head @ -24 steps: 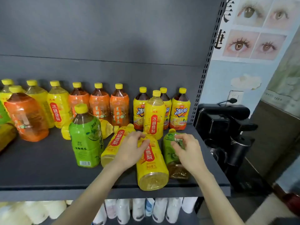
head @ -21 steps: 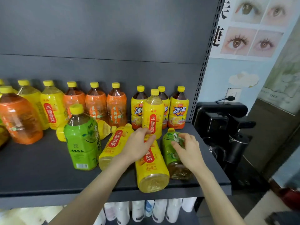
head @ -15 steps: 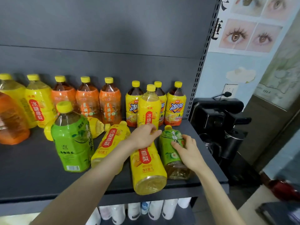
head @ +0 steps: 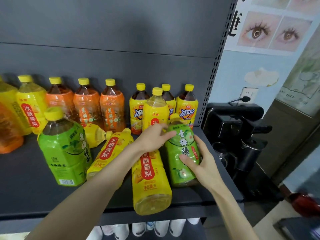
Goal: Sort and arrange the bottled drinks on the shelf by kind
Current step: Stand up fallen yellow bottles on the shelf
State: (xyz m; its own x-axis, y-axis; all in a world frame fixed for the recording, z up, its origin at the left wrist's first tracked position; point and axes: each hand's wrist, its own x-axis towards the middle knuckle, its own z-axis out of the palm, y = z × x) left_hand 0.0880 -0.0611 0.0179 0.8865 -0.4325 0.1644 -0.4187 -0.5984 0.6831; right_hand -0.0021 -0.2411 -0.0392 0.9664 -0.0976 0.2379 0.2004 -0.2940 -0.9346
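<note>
On shelf point(head: 26, 187), left to right: yellow pear bottles point(head: 32, 110) upright back left, orange tea row point(head: 86, 106) next, both look sorted. Upright green bottle point(head: 64, 153) alone out front. Three flat yellow bottles point(head: 150, 181) mid-shelf, need standing with their kind. Left hand point(head: 152, 139) mostly straight-fingered, tips touching shoulder of tipped green bottle point(head: 181, 146); right hand point(head: 204, 165) wraps its body, thumb across label. Iced tea bottles point(head: 187, 110) grouped back right, stray pear bottle point(head: 155, 111) in front. Roughly halfway, I'd guess.

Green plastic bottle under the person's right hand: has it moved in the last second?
Yes. The green plastic bottle has tipped up: its cap end now overlaps the rightmost yellow iced-tea bottle standing behind it, where before it lay below that bottle's base.
</note>
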